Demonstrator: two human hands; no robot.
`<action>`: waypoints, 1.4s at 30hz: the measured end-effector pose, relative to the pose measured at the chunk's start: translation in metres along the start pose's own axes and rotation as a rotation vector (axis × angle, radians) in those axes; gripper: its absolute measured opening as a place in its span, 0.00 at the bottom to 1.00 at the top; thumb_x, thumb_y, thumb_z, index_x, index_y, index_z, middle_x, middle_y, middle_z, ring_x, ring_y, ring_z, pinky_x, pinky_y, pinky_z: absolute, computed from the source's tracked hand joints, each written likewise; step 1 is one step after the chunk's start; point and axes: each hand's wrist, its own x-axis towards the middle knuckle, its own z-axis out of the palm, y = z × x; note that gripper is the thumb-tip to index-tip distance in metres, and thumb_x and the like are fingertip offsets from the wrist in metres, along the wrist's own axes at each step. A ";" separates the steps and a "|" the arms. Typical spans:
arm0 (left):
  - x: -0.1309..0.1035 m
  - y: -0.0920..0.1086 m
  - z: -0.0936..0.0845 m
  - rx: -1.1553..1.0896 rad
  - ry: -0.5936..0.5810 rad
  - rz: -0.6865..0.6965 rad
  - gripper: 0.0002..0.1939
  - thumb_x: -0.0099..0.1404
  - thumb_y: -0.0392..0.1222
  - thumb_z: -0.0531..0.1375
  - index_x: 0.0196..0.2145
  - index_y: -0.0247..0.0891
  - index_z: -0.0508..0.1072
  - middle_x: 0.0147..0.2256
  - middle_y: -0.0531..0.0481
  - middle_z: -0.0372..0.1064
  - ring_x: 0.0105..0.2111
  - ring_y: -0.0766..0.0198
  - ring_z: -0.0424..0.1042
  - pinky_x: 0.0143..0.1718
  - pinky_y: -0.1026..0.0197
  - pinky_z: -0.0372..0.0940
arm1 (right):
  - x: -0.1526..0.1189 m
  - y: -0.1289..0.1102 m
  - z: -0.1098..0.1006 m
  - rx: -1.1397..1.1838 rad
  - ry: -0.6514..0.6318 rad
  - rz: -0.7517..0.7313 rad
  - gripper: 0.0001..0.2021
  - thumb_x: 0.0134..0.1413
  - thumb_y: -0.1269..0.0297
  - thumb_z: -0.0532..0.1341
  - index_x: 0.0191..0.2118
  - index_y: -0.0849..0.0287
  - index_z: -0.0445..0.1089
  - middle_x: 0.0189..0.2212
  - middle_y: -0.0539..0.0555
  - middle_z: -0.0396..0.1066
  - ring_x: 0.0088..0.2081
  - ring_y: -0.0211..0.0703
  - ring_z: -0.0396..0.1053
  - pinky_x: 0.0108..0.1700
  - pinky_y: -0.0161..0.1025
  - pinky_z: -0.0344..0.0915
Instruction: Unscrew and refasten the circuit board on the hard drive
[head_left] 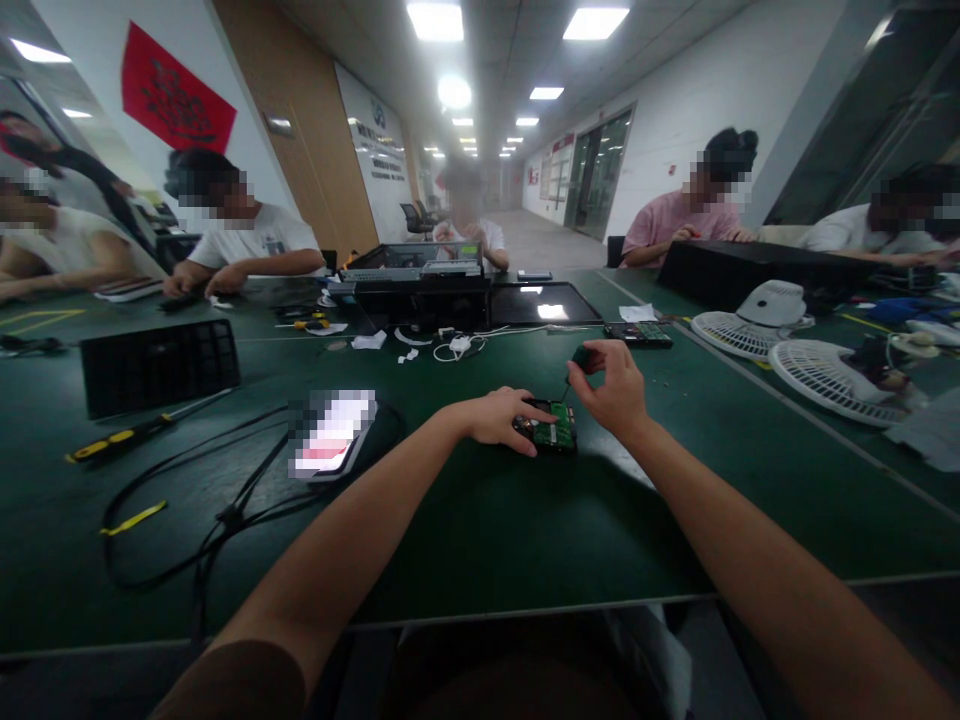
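A hard drive (553, 432) lies on the green table (480, 540), its green circuit board facing up. My left hand (504, 418) grips its left side, with fingers reaching over the board and the thumb at the near edge. Above the drive's right part, my right hand (611, 385) is closed around the dark handle of a small screwdriver (581, 357). The thin shaft slants down to the far right part of the board; whether its tip sits in a screw is too small to tell.
A lit phone (334, 435), black cables (225, 515) and a yellow-black screwdriver (124, 438) lie left. Beyond are an opened metal case (412, 265), a black panel (544, 303) and another circuit board (639, 335). White fan parts (832, 380) lie right. Several people sit around.
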 end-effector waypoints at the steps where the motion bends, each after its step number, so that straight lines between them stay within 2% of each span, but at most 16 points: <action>1: 0.000 0.000 0.000 0.001 -0.002 -0.001 0.41 0.66 0.67 0.65 0.73 0.61 0.60 0.74 0.44 0.47 0.70 0.34 0.51 0.68 0.36 0.51 | 0.000 0.001 0.000 -0.001 -0.005 0.009 0.18 0.63 0.61 0.65 0.55 0.53 0.65 0.41 0.55 0.70 0.34 0.46 0.72 0.39 0.49 0.76; 15: 0.002 -0.002 0.002 0.002 0.012 0.002 0.42 0.65 0.67 0.66 0.72 0.61 0.61 0.74 0.46 0.48 0.70 0.35 0.52 0.68 0.37 0.50 | 0.000 -0.003 -0.001 -0.023 -0.040 0.003 0.15 0.65 0.60 0.63 0.55 0.51 0.66 0.44 0.56 0.69 0.32 0.44 0.71 0.39 0.47 0.75; 22: 0.003 -0.003 0.003 0.005 0.009 0.007 0.42 0.66 0.67 0.65 0.73 0.61 0.60 0.74 0.44 0.48 0.70 0.34 0.52 0.67 0.36 0.51 | -0.001 0.000 -0.001 0.041 -0.071 0.018 0.18 0.66 0.64 0.59 0.60 0.53 0.64 0.51 0.61 0.70 0.40 0.49 0.74 0.42 0.50 0.77; 30: 0.001 -0.003 0.003 -0.012 0.016 0.000 0.41 0.66 0.68 0.65 0.72 0.62 0.60 0.73 0.45 0.49 0.70 0.34 0.52 0.67 0.36 0.52 | -0.001 0.001 -0.001 -0.005 -0.034 0.014 0.17 0.65 0.59 0.64 0.57 0.54 0.67 0.45 0.57 0.71 0.35 0.46 0.73 0.41 0.49 0.77; 33: 0.002 -0.004 0.003 -0.011 0.007 -0.003 0.42 0.65 0.68 0.65 0.72 0.63 0.60 0.73 0.45 0.48 0.70 0.34 0.52 0.67 0.35 0.51 | -0.002 0.000 0.000 0.013 -0.040 0.000 0.18 0.66 0.60 0.64 0.59 0.53 0.67 0.48 0.58 0.70 0.36 0.46 0.73 0.40 0.49 0.77; 37: 0.003 -0.004 0.002 0.007 0.008 0.005 0.41 0.66 0.68 0.65 0.72 0.61 0.60 0.73 0.44 0.48 0.70 0.34 0.52 0.68 0.36 0.50 | -0.002 -0.001 0.003 0.061 -0.055 -0.037 0.21 0.67 0.65 0.60 0.64 0.54 0.64 0.54 0.63 0.70 0.44 0.51 0.74 0.42 0.49 0.79; 42: 0.002 -0.002 0.002 0.018 0.007 0.007 0.41 0.66 0.68 0.65 0.72 0.60 0.60 0.73 0.44 0.49 0.70 0.34 0.53 0.68 0.37 0.51 | -0.003 -0.003 0.003 -0.001 -0.019 -0.014 0.20 0.66 0.64 0.61 0.62 0.53 0.65 0.50 0.60 0.73 0.40 0.50 0.76 0.44 0.51 0.78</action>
